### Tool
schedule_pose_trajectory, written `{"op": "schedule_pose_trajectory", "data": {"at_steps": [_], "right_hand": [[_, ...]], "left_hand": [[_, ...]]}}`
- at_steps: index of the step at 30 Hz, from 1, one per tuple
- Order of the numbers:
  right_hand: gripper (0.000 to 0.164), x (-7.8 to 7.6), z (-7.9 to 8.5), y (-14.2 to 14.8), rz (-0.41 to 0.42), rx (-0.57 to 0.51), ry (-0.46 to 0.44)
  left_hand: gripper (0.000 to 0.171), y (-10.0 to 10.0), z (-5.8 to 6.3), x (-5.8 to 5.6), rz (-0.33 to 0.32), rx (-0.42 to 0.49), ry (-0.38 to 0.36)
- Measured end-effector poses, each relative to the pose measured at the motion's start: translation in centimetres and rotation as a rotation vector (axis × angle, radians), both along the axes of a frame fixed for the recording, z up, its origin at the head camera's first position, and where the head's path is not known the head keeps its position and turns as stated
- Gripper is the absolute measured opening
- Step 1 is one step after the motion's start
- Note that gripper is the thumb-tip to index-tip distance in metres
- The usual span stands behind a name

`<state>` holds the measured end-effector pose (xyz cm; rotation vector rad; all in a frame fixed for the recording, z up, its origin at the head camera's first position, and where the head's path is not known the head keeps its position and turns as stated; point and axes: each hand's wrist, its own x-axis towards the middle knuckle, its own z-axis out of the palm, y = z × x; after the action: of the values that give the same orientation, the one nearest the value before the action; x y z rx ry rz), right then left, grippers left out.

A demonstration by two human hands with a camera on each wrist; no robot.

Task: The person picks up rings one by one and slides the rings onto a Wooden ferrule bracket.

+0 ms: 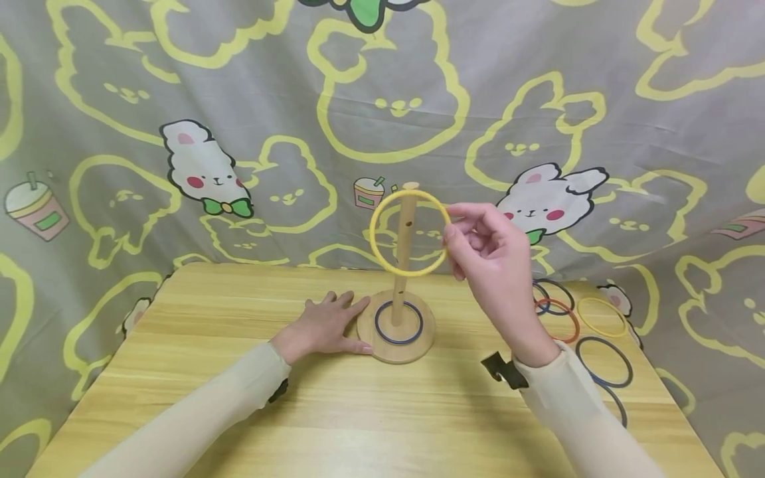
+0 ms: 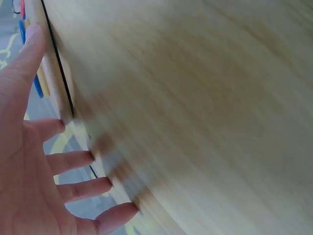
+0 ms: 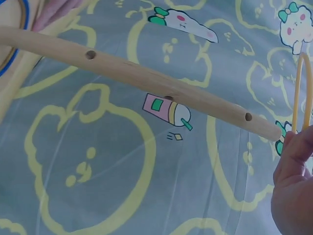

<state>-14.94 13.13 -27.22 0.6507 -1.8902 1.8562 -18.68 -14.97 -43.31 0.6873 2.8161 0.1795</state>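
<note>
In the head view my right hand [image 1: 493, 255] pinches a yellow ring [image 1: 375, 244] by its right side. The ring overlaps the upper part of an upright wooden peg [image 1: 402, 265] in this view; the right wrist view has the ring [image 3: 297, 93] just beyond the tip of the peg [image 3: 161, 88]. A round wooden base [image 1: 427, 338] carries the peg, and a dark blue ring [image 1: 399, 342] lies on it around the peg's foot. My left hand [image 1: 325, 325] rests with fingers spread at the base's left edge, thumb and forefinger touching it.
Right of the stand, several loose rings lie on the wooden table [image 1: 370, 425]: a yellow ring [image 1: 602, 333], a red ring [image 1: 577, 325] and dark ones such as the dark ring [image 1: 630, 373]. Some overlap. A patterned grey curtain [image 1: 269, 99] hangs behind the table.
</note>
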Motion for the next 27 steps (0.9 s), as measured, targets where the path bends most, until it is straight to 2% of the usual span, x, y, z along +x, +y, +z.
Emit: {"op": "schedule_pose_trajectory", "data": {"at_steps": [10, 21, 27], "right_hand": [[0.024, -2.1, 0.3, -0.5, -0.019, -0.016, -0.035], [0.024, -3.5, -1.4, -0.2, -0.036, 0.033, -0.118], [0.023, -3.9, -3.0, 0.0, -0.054, 0.071, -0.172]], "left_hand": [[0.110, 0.0, 0.2, -0.2, 0.018, 0.009, -0.034], [0.108, 0.1, 0.2, 0.0, 0.016, 0.007, -0.036], [0.109, 0.1, 0.2, 0.1, 0.015, 0.017, -0.030]]}}
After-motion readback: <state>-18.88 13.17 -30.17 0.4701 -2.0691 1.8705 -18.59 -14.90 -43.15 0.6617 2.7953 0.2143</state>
